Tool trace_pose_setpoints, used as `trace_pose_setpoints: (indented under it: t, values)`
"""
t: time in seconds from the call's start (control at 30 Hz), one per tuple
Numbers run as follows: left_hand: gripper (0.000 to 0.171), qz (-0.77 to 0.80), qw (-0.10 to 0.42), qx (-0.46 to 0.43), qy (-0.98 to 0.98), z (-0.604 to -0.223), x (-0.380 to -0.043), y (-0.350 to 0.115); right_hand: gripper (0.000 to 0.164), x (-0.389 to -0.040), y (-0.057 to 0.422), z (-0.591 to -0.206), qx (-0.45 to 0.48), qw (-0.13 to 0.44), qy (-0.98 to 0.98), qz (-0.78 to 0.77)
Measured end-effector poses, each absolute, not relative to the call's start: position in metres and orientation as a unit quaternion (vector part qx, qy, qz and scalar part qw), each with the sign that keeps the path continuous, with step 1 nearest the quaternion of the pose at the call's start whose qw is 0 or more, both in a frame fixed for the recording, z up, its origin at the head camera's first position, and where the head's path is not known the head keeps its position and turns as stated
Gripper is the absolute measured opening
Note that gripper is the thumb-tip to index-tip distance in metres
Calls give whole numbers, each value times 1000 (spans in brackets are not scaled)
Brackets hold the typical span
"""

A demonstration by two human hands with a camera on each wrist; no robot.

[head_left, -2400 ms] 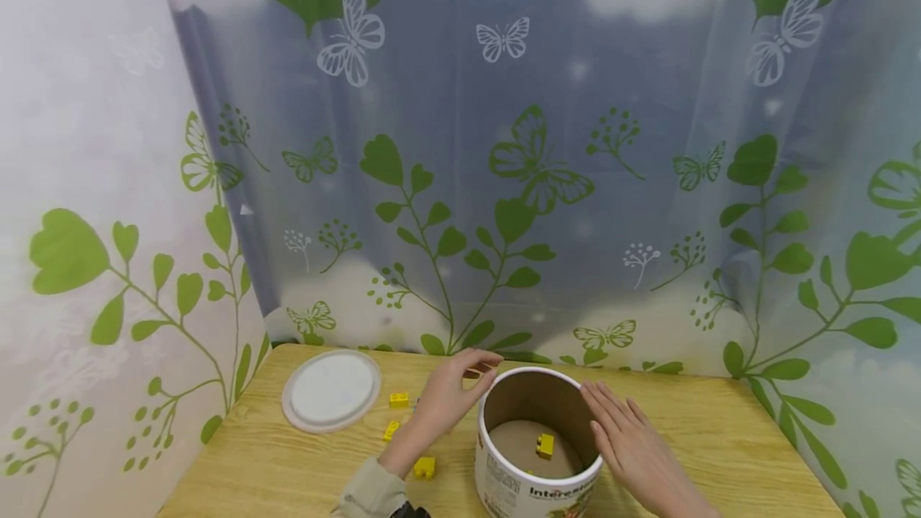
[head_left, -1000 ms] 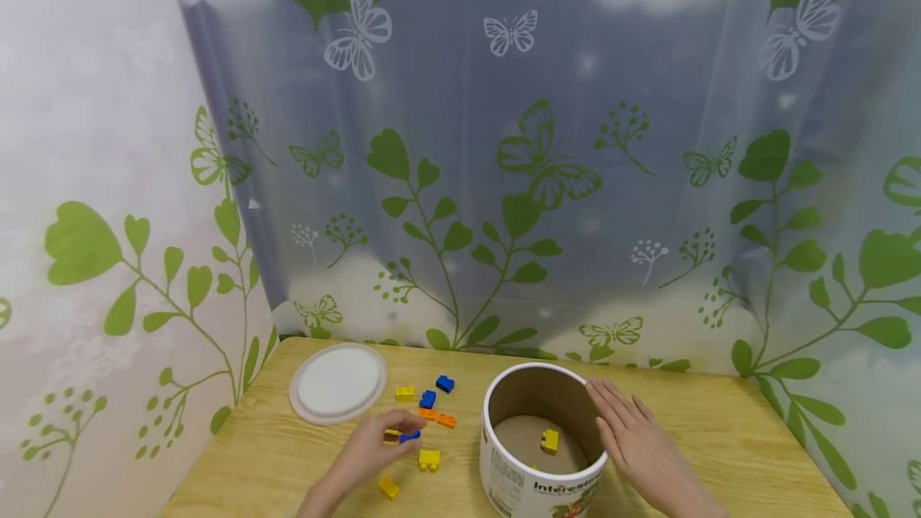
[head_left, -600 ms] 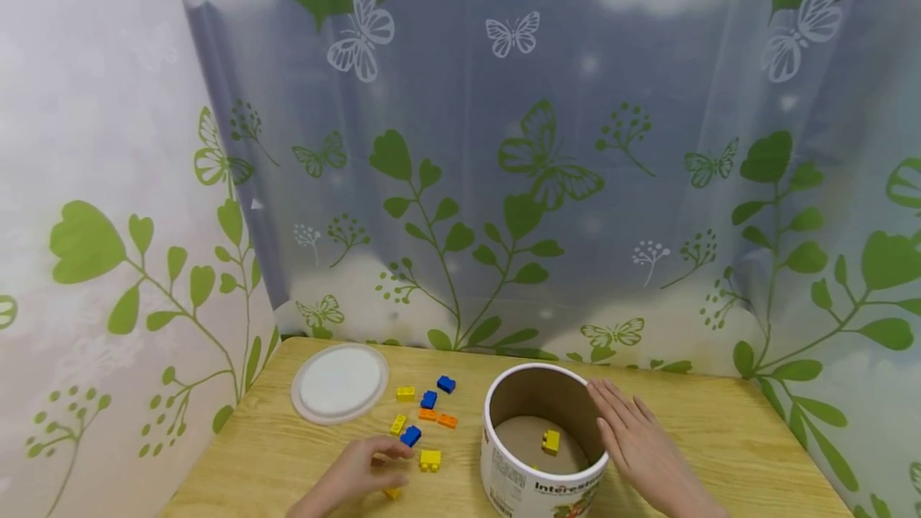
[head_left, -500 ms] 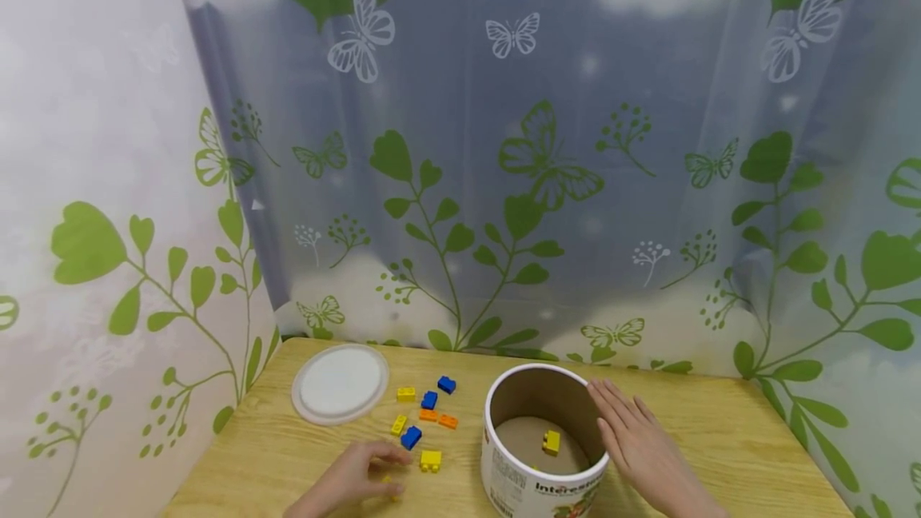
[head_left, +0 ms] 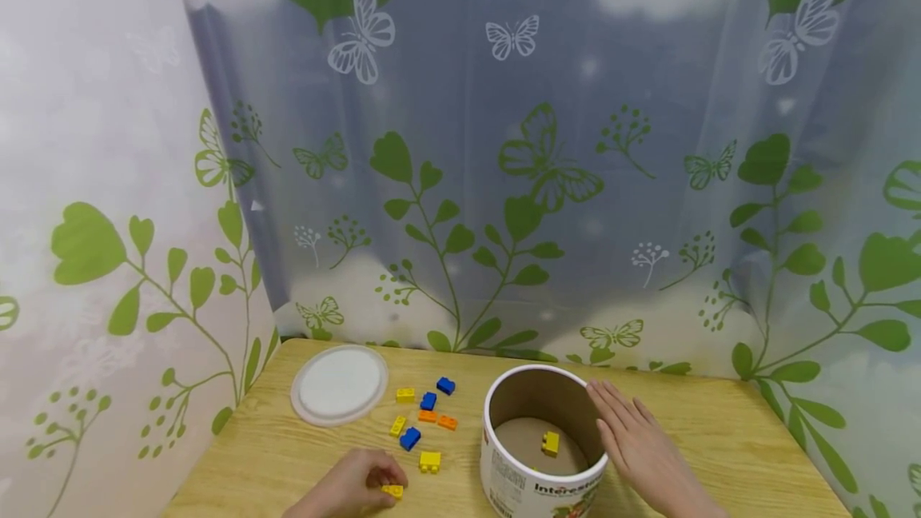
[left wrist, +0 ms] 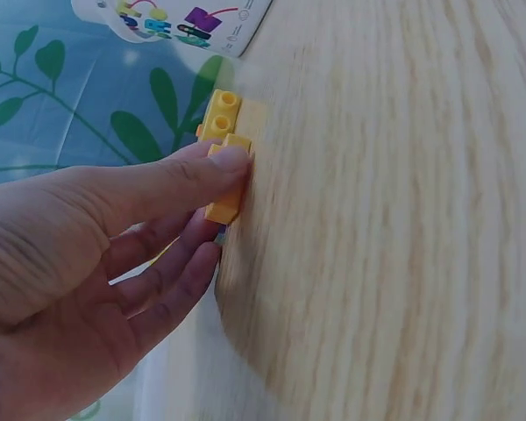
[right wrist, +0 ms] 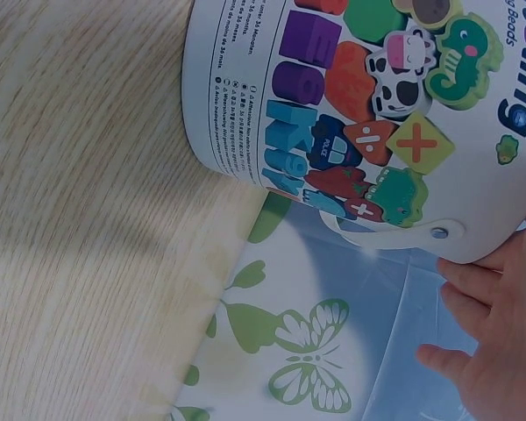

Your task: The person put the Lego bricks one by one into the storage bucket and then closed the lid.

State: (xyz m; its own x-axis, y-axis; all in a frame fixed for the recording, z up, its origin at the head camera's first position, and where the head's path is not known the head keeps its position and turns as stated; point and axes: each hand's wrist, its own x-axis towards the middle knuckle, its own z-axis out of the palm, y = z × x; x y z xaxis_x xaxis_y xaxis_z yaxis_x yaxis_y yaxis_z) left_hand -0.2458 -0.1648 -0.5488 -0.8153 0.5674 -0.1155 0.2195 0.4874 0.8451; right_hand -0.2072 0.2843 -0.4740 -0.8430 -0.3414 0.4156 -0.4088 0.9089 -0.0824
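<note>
My left hand (head_left: 354, 481) pinches a small yellow toy brick (head_left: 392, 492) between thumb and fingers, low over the table. In the left wrist view the thumb lies across that brick (left wrist: 229, 189), and another yellow brick (left wrist: 220, 114) stands just beyond it. My right hand (head_left: 643, 446) rests with straight fingers against the right rim of a round white tub (head_left: 496, 466). Inside the tub lies a yellow brick (head_left: 550, 444); a sliver of more yellow shows behind the front rim. In the right wrist view the fingers touch the printed tub (right wrist: 351, 105) near its handle.
Loose bricks lie left of the tub: a yellow brick (head_left: 429, 462), a blue brick (head_left: 410, 439), an orange brick (head_left: 447, 423) and several others. A white round lid (head_left: 340, 384) lies at the back left of the wooden table (head_left: 252, 462). A patterned curtain (head_left: 446, 182) hangs behind.
My left hand has drawn back from beside the tub's rim toward the front left and now grips the nearest yellow brick. The right hand has stayed at the tub.
</note>
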Motion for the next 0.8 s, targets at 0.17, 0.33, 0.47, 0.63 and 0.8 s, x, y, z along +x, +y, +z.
trace_pose_setpoints:
  t: [0.17, 0.33, 0.47, 0.63, 0.8]
  values:
    - [13, 449, 157, 240, 846, -547, -245, -162, 49, -207, 283, -473, 197, 197, -957, 85]
    - [16, 447, 109, 247, 853, -539, -251, -159, 49, -207, 283, -474, 195, 203, -956, 82]
    - [17, 445, 90, 246, 856, -532, -258, -155, 49, -207, 284, -474, 197, 209, -954, 82]
    - [16, 430, 44, 271, 860, -518, -266, -148, 49, -207, 284, -474, 197, 217, -953, 79]
    - [16, 412, 5, 285, 865, -500, -271, -138, 50, -207, 283, -474, 194, 219, -953, 78]
